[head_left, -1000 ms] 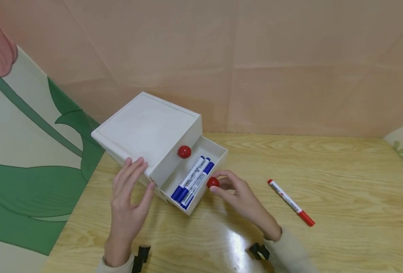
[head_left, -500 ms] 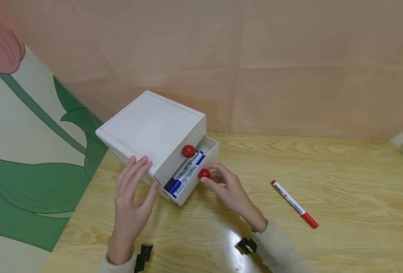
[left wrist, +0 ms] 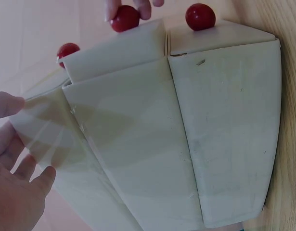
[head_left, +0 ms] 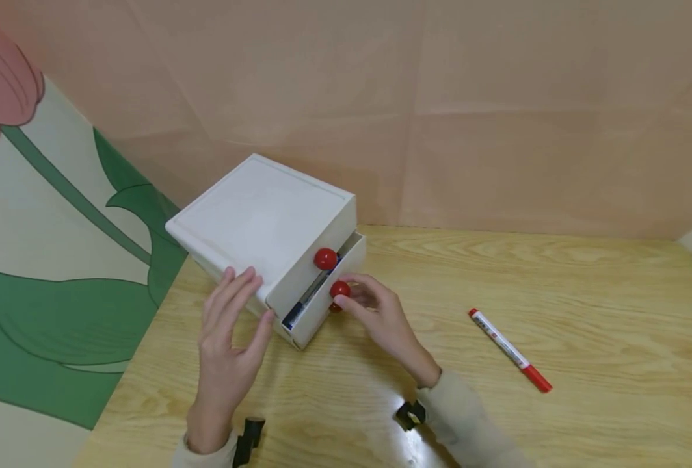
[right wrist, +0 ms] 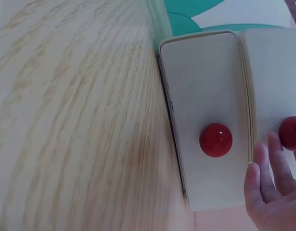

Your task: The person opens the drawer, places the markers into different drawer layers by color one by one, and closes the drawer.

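— Head view first: where is the white drawer box (head_left: pixel 264 224)?

— At the back left of the wooden table (head_left: pixel 586 312), its lower drawer (head_left: pixel 321 305) slightly out with blue markers (head_left: pixel 306 300) inside.

— And the hands?

— The right hand (head_left: pixel 375 311) pinches the drawer's red knob (head_left: pixel 339 290). The left hand (head_left: pixel 229 338) rests against the box's corner, fingers straight.

— Anything else?

— A red marker (head_left: pixel 510 350) lies well apart to the right.

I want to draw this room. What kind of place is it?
Probably a small desk corner, maybe a set-up work spot. A light wooden table stands against plain pinkish walls, with a big painted flower panel on one side. A white drawer box and a red marker are on it.
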`<move>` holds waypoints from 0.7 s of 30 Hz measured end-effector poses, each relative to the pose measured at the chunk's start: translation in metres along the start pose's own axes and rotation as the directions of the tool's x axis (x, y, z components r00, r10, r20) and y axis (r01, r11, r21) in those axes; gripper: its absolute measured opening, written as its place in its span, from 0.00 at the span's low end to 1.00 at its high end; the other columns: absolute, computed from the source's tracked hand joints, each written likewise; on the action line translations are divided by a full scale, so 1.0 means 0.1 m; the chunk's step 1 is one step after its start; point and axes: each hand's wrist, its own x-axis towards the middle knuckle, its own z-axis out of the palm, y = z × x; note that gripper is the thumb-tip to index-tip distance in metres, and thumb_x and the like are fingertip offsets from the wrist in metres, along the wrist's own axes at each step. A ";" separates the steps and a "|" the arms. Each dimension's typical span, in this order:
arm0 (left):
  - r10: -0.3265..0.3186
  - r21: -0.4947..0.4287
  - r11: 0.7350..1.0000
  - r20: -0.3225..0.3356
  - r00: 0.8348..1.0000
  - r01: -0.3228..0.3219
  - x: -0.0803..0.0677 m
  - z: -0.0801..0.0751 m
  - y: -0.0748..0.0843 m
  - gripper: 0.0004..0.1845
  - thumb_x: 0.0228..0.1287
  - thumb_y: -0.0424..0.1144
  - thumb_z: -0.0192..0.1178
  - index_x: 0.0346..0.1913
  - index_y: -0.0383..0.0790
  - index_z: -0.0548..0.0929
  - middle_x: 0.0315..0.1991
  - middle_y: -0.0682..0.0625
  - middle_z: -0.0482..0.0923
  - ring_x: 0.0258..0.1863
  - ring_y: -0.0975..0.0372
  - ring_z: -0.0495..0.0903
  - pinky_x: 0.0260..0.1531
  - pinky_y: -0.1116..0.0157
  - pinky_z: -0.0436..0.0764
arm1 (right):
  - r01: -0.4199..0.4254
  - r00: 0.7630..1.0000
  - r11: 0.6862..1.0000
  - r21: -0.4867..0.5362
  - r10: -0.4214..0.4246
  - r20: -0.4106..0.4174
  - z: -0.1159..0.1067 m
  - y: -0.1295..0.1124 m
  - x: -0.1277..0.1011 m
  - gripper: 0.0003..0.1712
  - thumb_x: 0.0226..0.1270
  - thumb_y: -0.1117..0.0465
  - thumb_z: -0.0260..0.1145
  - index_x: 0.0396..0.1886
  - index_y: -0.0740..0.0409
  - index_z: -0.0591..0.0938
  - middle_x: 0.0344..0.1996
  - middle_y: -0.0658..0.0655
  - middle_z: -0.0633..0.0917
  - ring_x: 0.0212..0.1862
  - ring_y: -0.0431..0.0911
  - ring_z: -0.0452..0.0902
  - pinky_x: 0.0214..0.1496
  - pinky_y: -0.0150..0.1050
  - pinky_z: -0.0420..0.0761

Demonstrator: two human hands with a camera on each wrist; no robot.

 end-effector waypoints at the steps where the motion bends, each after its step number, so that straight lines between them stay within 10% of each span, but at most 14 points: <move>1: 0.002 -0.002 1.000 -0.001 1.000 -0.002 0.00 0.00 0.00 0.23 0.56 0.27 0.63 0.58 0.30 0.80 0.62 0.36 0.78 0.72 0.49 0.66 0.78 0.57 0.61 | 0.000 1.000 1.000 0.006 0.000 -0.001 0.01 0.00 0.01 0.19 0.66 0.60 0.69 0.56 0.56 0.81 0.45 0.59 0.88 0.48 0.50 0.85 0.51 0.34 0.85; 21: 0.003 -0.002 1.000 0.002 1.000 -0.003 -0.01 0.00 -0.02 0.21 0.62 0.32 0.62 0.58 0.31 0.80 0.62 0.37 0.78 0.72 0.49 0.66 0.78 0.58 0.62 | -0.021 1.000 0.999 0.024 0.020 0.020 0.12 0.01 0.15 0.20 0.66 0.60 0.69 0.57 0.54 0.80 0.47 0.59 0.87 0.48 0.50 0.83 0.52 0.39 0.85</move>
